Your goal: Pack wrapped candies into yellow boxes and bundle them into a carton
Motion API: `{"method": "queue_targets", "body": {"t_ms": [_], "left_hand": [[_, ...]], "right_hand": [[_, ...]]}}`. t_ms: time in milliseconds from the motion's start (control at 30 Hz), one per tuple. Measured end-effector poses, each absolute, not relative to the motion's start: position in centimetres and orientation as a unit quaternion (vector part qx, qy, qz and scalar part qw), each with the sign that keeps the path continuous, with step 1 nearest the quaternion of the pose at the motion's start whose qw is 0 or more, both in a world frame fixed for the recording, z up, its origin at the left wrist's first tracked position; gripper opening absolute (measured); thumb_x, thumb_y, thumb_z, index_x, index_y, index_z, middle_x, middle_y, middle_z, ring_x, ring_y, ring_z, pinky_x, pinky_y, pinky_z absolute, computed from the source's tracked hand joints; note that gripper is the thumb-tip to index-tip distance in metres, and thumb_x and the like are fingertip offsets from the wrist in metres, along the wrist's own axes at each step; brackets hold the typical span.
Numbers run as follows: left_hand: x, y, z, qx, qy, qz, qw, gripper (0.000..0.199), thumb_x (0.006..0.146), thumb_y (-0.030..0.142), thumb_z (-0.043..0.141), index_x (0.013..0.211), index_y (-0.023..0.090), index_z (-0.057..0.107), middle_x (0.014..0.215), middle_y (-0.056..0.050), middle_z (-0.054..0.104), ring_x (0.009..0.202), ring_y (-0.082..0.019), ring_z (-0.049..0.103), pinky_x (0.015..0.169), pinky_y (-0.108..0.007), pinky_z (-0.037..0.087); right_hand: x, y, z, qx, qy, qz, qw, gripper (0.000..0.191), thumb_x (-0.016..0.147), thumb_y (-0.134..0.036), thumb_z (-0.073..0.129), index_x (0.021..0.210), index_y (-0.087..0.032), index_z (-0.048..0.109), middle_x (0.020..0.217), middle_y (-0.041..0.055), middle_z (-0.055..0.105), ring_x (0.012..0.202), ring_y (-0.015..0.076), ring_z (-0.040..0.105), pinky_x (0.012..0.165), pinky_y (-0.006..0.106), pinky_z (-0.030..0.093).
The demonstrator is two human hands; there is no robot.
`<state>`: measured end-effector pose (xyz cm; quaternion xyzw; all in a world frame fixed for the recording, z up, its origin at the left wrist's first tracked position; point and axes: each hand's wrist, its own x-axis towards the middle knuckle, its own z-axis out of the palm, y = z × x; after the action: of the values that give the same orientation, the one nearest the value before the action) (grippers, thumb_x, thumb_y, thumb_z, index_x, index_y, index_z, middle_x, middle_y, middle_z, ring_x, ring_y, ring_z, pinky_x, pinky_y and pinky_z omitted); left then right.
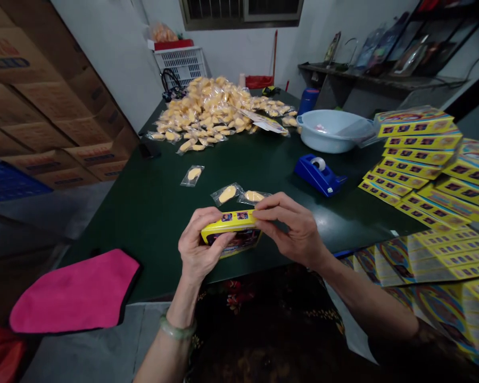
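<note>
A small yellow box (pixel 239 240) with little pictures along its top side is held over the table's near edge. My left hand (pixel 199 242) grips its left end, thumb across the front face. At the right end of the box, my right hand (pixel 291 226) pinches the top corner between thumb and fingers. Just beyond the box lie two clear packets with pale yellow pieces, one on the left (pixel 227 194) and one on the right (pixel 254 196), partly behind my right fingers. A third packet (pixel 193 174) lies farther left.
Many similar packets (pixel 215 109) are heaped at the back of the green table (pixel 143 186). A blue tape dispenser (pixel 319 174) and a light blue basin (pixel 333 133) stand right of centre. Yellow boxes (pixel 419 154) are stacked at right. A pink cloth item (pixel 75 292) lies front left.
</note>
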<state>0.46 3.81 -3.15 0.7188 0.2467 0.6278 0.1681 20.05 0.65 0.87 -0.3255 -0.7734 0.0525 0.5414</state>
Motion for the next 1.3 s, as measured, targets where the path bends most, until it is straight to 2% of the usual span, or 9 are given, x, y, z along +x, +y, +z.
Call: {"method": "queue_targets", "body": {"t_ms": [200,367,467,667,733,867,1067,1200,1300], "left_hand": [[0.2,4.2,-3.3,0.722,0.212,0.633,0.181,0.038,0.069,0.013,0.077,0.103,0.022,0.063,0.093,-0.004,0.068,0.089,-0.018,0.063,0.070,-0.028,0.053],[0.2,4.2,-3.4,0.715,0.217,0.637,0.189,0.036,0.071,0.012,0.075,0.103,0.022,0.062,0.092,-0.004,0.066,0.087,-0.017,0.063,0.067,-0.026,0.052],[0.4,4.0,-3.5,0.723,0.224,0.629,0.178,0.036,0.072,0.013,0.075,0.104,0.022,0.060,0.091,-0.003,0.065,0.087,-0.016,0.062,0.069,-0.027,0.052],[0.8,3.9,-3.9,0.727,0.247,0.620,0.164,0.060,0.071,0.018,0.075,0.124,0.024,0.047,0.105,-0.006,0.060,0.093,-0.017,0.061,0.075,-0.030,0.053],[0.9,4.0,-3.9,0.729,0.240,0.622,0.156,0.056,0.074,0.019,0.073,0.123,0.023,0.048,0.104,-0.006,0.059,0.093,-0.018,0.061,0.076,-0.030,0.053],[0.9,4.2,-3.9,0.709,0.269,0.638,0.134,0.036,0.076,0.011,0.068,0.110,0.020,0.057,0.097,-0.005,0.061,0.093,-0.016,0.061,0.075,-0.028,0.051],[1.0,4.6,-3.7,0.708,0.254,0.640,0.153,0.034,0.075,0.008,0.070,0.105,0.020,0.059,0.092,-0.003,0.063,0.089,-0.016,0.063,0.072,-0.027,0.051],[0.9,4.4,-3.7,0.715,0.239,0.642,0.142,0.036,0.075,0.010,0.070,0.108,0.019,0.058,0.092,-0.003,0.063,0.088,-0.016,0.062,0.070,-0.026,0.052],[0.8,4.2,-3.8,0.724,0.221,0.637,0.144,0.037,0.076,0.012,0.070,0.111,0.019,0.058,0.092,-0.004,0.063,0.088,-0.017,0.062,0.068,-0.027,0.053]], "right_hand": [[19.6,1.0,2.1,-0.338,-0.773,0.132,0.520,0.009,0.085,-0.015,0.060,0.076,-0.018,0.060,0.079,0.0018,0.059,0.067,0.0105,0.057,0.053,0.023,0.048],[17.8,0.6,-0.8,-0.329,-0.719,-0.014,0.612,0.015,0.085,-0.011,0.057,0.093,-0.023,0.061,0.089,0.0039,0.062,0.081,0.0154,0.060,0.067,0.032,0.053],[17.1,0.9,-2.8,-0.322,-0.684,-0.062,0.651,0.019,0.087,-0.015,0.056,0.103,-0.024,0.061,0.095,0.0064,0.063,0.085,0.0185,0.062,0.069,0.036,0.053],[16.1,2.5,-4.3,-0.313,-0.655,-0.106,0.679,0.018,0.093,-0.019,0.047,0.105,-0.019,0.059,0.099,0.0095,0.061,0.086,0.0188,0.061,0.070,0.037,0.053],[15.8,2.9,-4.4,-0.313,-0.644,-0.107,0.690,0.018,0.093,-0.018,0.046,0.105,-0.019,0.058,0.099,0.0094,0.061,0.087,0.0182,0.060,0.072,0.036,0.053],[16.8,3.3,-3.5,-0.321,-0.664,-0.036,0.675,0.018,0.089,-0.016,0.048,0.104,-0.021,0.058,0.097,0.0074,0.061,0.088,0.0178,0.060,0.074,0.036,0.054],[20.5,2.0,-0.2,-0.309,-0.769,0.155,0.538,0.023,0.084,-0.009,0.055,0.104,-0.019,0.062,0.104,0.0082,0.064,0.094,0.0174,0.063,0.079,0.034,0.055],[20.3,0.8,1.1,-0.365,-0.732,0.207,0.537,0.020,0.084,-0.005,0.054,0.094,-0.018,0.065,0.100,0.0064,0.063,0.080,0.0115,0.062,0.063,0.023,0.053],[19.8,0.4,1.6,-0.376,-0.723,0.222,0.535,0.020,0.083,-0.004,0.054,0.091,-0.018,0.065,0.094,0.0051,0.062,0.074,0.0105,0.061,0.056,0.021,0.050]]}}
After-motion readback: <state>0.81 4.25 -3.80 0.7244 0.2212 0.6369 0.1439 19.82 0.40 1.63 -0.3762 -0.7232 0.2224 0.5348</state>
